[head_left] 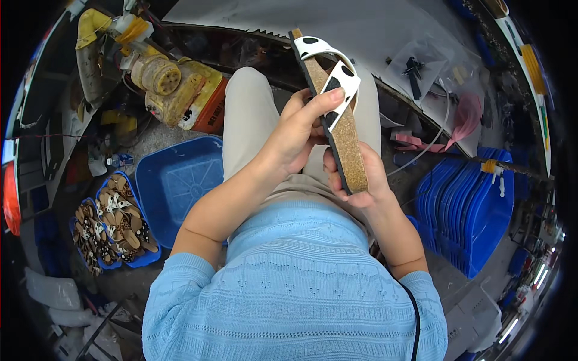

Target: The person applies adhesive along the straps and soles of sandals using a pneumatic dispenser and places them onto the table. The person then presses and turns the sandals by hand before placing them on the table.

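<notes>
A single sandal (pixel 348 144) with a cork footbed, a dark sole and white straps with black spots is held above my lap. Its toe end points away from me and its heel toward me, with the footbed turned to the right. My left hand (pixel 296 131) grips the sandal's middle, the thumb pressed on the rear strap (pixel 341 78) and the fingers behind the sole. Around the heel end my right hand (pixel 368 178) is closed, its fingers against the dark sole edge and its palm by the footbed.
To the left stand a blue bin (pixel 174 180) and blue baskets full of sandals (pixel 123 219). Beyond them is a dirty yellow machine (pixel 174 90). Nested blue bins (pixel 463 204) stand on the right. A grey worktable (pixel 373 36) with a plastic bag (pixel 421 60) lies ahead.
</notes>
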Motion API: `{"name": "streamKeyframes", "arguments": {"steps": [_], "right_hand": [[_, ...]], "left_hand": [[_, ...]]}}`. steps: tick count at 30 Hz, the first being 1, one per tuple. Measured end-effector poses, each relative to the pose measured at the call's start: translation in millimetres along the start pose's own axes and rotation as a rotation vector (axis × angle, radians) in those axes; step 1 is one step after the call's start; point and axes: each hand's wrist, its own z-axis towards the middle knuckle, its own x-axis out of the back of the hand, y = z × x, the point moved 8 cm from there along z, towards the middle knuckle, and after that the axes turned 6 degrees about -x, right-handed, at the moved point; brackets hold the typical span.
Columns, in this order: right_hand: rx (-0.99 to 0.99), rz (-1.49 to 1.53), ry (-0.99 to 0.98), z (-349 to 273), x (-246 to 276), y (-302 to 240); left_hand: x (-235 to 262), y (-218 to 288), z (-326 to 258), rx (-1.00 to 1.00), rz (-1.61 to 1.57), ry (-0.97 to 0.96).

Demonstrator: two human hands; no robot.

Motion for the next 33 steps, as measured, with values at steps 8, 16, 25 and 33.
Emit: {"name": "streamKeyframes", "arguments": {"steps": [8,16,25,33], "right_hand": [[0.078,-0.195,-0.008,-8.7,2.5,-3.9],[0.152,-0.352,-0.052,-8.3,10.7,-3.1],[0.174,-0.38,-0.087,-15.5,13.2,-3.7],[1.296,-1.398,0.326,-65.7,-29.8,-54.1]], "left_hand": [[31.9,36.3,6.5,-0.28,-0.213,-0.029],[32.9,37.9,0.8,-0.292,-0.097,-0.076],[10.5,53.7,-4.0,-0.34,0.014,-0.164],[26.6,60.5,4.3,-0.538,-0.161,-0.135]]}}
